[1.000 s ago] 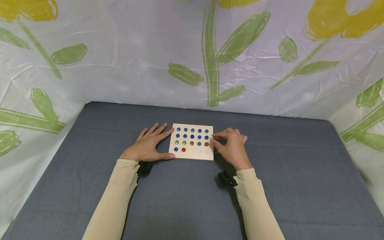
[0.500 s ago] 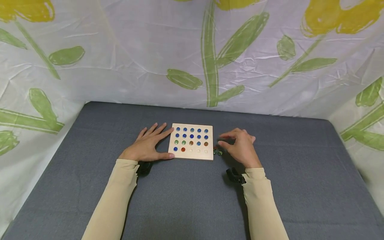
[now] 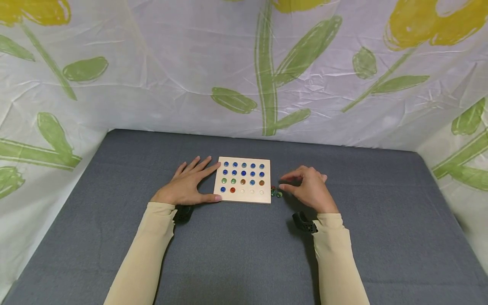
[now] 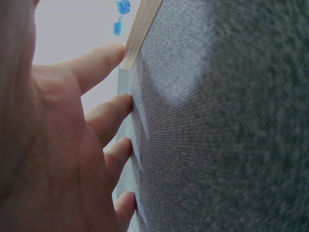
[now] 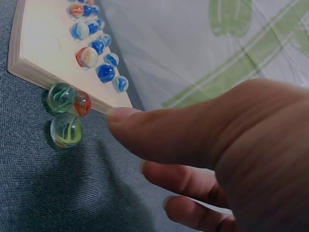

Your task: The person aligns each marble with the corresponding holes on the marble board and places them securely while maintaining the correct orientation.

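Note:
A pale wooden board [image 3: 248,198] lies on the table, with rows of glass marbles in its hollows, mostly blue with some green, amber and red. Bare hollows show at the front right. My left hand [image 3: 187,185] is spread flat at the board's left side, thumb at its front corner and index finger [image 4: 99,65] against its edge. Off the right edge, my right hand [image 3: 309,188] hovers with thumb and index finger apart and nothing between them. Close by lie three loose marbles: a clear green one [image 5: 61,97], a yellow-green one [image 5: 66,130] and a red one [image 5: 82,103].
Dark grey cloth covers the table [image 3: 236,254]. A pale sheet [image 3: 171,84] painted with green leaves and yellow flowers hangs behind and at both sides. Black wrist cameras sit under each wrist, the right one [image 3: 304,222] just above the cloth.
My right hand has moved right, away from the board's right edge, and the loose marbles have come into view. The left hand has stayed in place.

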A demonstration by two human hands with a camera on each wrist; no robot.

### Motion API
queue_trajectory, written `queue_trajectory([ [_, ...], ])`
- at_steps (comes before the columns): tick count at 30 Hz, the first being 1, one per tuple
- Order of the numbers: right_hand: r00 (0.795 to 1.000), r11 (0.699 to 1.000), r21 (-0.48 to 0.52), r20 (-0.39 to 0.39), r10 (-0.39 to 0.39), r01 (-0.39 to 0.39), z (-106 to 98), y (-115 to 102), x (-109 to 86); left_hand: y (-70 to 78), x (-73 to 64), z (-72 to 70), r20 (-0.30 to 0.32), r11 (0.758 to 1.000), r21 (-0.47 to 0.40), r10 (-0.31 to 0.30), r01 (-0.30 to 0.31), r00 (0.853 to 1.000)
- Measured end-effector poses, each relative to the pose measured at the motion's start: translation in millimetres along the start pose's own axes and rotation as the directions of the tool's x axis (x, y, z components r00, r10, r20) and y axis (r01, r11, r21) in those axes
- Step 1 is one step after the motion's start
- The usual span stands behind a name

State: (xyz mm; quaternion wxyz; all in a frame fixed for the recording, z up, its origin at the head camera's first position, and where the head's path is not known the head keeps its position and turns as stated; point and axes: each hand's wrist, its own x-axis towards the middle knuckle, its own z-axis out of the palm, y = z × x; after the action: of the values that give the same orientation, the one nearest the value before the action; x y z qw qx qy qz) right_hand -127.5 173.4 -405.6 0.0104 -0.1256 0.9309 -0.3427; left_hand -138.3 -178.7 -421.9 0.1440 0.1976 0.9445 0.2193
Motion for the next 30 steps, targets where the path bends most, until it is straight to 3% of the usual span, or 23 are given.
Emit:
queue_trajectory([
  [12,0.995,1.000,0.017,0.100,0.011,-0.013,-4.0,1.5,-1.5,-0.1,0.4,-0.4,0.002,1.000,0.004,-0.006,0.006,1.000],
  [30,0.991,0.999,-0.014,0.127,0.049,-0.047,-5.0,6.0,-3.8,1.3,-1.6,1.1,-0.006,1.000,0.010,-0.008,0.008,1.000],
])
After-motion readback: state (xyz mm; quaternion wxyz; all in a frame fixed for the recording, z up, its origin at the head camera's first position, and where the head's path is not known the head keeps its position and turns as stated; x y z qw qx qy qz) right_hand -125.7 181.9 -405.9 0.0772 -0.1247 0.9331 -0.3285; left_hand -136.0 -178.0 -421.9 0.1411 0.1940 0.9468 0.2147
